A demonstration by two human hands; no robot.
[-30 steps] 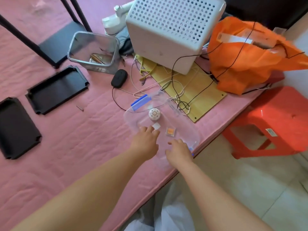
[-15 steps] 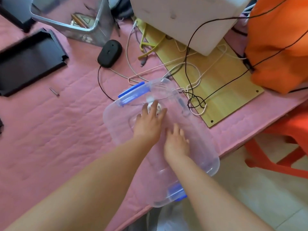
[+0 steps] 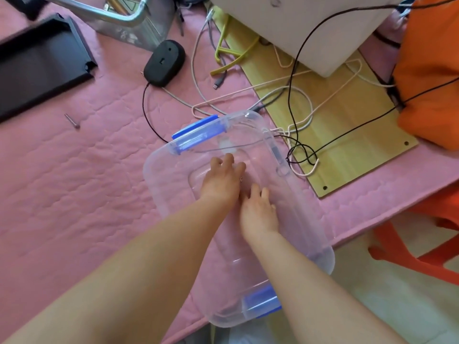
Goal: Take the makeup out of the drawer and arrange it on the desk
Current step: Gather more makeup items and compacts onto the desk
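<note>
Both hands down inside the clear bin (image 3: 308,219).
Left hand (image 3: 222,181) fingers curled, contents hidden; right hand (image 3: 258,211) fingers loosely spread; two blue latches (image 3: 198,136).

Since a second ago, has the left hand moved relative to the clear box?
Yes. The left hand has reached further into the clear box, towards its blue latch.

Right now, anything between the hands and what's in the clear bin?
Nothing visible. Left hand and right hand are both already down inside the open clear bin; the hands hide whatever they're reaching for.
</note>
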